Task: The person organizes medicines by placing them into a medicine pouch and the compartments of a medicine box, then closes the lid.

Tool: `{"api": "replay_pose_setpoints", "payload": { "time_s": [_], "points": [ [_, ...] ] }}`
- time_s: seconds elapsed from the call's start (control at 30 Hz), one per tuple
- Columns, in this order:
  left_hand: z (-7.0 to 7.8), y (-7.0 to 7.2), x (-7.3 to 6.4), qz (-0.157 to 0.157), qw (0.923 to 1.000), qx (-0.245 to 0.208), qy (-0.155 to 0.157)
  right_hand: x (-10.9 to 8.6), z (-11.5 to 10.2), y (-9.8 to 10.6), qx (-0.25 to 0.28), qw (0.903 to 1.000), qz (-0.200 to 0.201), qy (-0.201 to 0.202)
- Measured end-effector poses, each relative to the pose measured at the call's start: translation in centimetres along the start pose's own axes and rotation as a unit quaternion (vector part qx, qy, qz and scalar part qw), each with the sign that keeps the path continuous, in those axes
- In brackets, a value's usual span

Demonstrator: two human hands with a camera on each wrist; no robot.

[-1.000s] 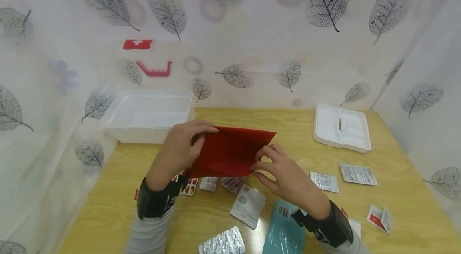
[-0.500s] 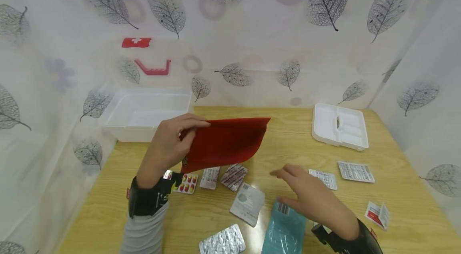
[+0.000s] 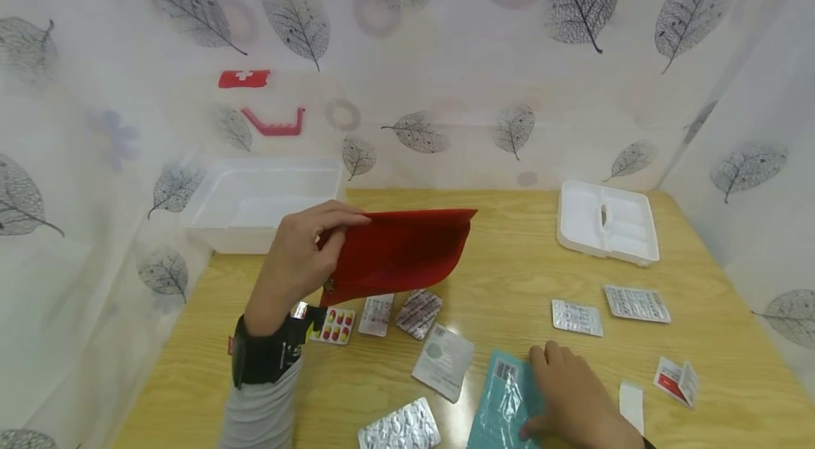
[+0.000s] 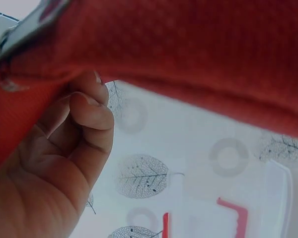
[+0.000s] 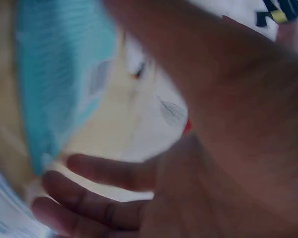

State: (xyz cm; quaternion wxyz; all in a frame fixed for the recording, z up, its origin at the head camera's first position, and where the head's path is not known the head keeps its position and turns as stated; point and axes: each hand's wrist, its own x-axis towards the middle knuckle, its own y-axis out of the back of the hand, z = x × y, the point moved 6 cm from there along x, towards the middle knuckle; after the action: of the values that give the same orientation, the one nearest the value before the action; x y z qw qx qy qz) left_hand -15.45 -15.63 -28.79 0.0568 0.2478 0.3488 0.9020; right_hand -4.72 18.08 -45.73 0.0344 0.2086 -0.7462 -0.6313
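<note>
Your left grip [image 3: 302, 247] pinches the red pouch [image 3: 407, 254] at its left end, above the bench [image 3: 509, 272], the pouch's long side running left to right. The teal packet [image 3: 499, 396] lies on the bench immediately left of your right grip [image 3: 573, 392], which is clearly the nearer. Its long axis points away from you, the far end leaning slightly right. Your right fingers are extended, not curled round it; your thumb overlaps the packet, though firm contact cannot be confirmed. The pouch is farther off, beyond and left of the packet.
</note>
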Motion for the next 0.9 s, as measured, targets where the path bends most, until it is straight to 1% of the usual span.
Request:
{"api": "replay_pose_setpoints", "payload": {
  "time_s": [0.1,0.17,0.33,0.4,0.47,0.53,0.57,0.67,0.73,0.77,0.83,0.9],
  "points": [
    [-0.2,0.2,0.0,0.011,0.9999,0.004,0.002,0.3,-0.3,-0.2,0.009,0.9997,0.002,-0.021],
    [-0.4,0.2,0.0,0.016,0.9998,0.008,0.007,0.5,-0.4,-0.2,0.018,0.9994,-0.008,-0.027],
    [-0.6,0.3,0.0,0.027,0.9994,0.014,0.015,0.7,-0.7,-0.4,0.035,0.9993,-0.014,-0.007],
    [-0.7,0.3,0.0,0.027,0.9994,0.015,0.015,0.8,-0.7,-0.5,0.057,0.998,-0.024,-0.011],
    [-0.7,0.4,0.2,0.026,0.9994,0.017,0.014,1.0,-0.5,-0.5,0.103,0.9933,-0.048,-0.023],
    [-0.8,0.4,0.2,0.026,0.9994,0.019,0.014,1.2,-0.2,-0.3,0.156,0.9849,-0.069,-0.03],
    [-0.9,0.4,0.2,0.026,0.9994,0.019,0.012,1.3,-0.2,-0.1,0.183,0.9799,-0.074,-0.027],
    [-1.0,0.4,0.3,0.03,0.9994,0.019,0.006,1.6,-0.2,0.7,0.258,0.9631,-0.073,0.021],
    [-1.1,0.4,0.2,0.034,0.9993,0.017,0.003,1.7,-0.4,1.4,0.299,0.9505,-0.065,0.056],
    [-1.2,0.5,0.2,0.037,0.9992,0.016,0.003,1.7,-0.4,1.8,0.321,0.9426,-0.061,0.07],
    [-1.4,0.5,0.2,0.042,0.999,0.015,0.006,1.8,-0.4,2.6,0.355,0.9297,-0.048,0.084],
    [-1.5,0.6,0.1,0.044,0.9989,0.015,0.01,1.8,-0.4,3.6,0.379,0.9203,-0.019,0.096]
  ]
}}
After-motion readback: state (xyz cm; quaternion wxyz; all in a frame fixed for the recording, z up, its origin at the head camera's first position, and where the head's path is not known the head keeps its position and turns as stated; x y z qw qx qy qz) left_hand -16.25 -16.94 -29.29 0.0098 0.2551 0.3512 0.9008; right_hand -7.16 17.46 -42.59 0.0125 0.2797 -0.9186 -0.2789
